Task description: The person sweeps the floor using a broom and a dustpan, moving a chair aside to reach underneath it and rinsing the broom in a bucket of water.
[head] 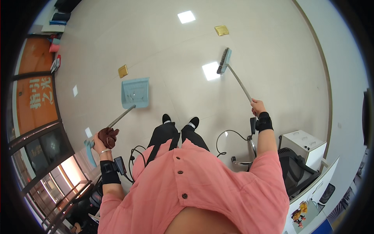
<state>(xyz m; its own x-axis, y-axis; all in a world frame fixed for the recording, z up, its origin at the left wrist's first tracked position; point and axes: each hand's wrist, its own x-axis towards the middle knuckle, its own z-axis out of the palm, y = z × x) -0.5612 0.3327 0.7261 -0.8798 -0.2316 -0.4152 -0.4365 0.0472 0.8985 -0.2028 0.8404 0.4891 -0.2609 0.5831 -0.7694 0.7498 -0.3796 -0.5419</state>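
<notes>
My right hand (258, 107) grips the handle of a push broom. Its blue-grey broom head (224, 60) with dark bristles is on or just over the pale tiled floor, up and left of that hand. My left hand (99, 143) holds the grey pole of a long-handled light-blue dustpan (142, 93), along with a bunched dark-brown cloth (108, 137). A little debris (134, 94) shows inside the pan, whose open side faces away from me. A light-blue piece (90, 152) sticks out past my left hand, at the pole's upper end.
Two brass floor-socket covers (123, 71) (221, 30) are set in the floor. A mesh office chair (296, 172) and a white drawer cabinet (304, 143) stand at right, by a desk. Cables hang from wrist-worn devices. Glass panels (36, 96) line the left; a baseboard (321, 61) edges the right wall.
</notes>
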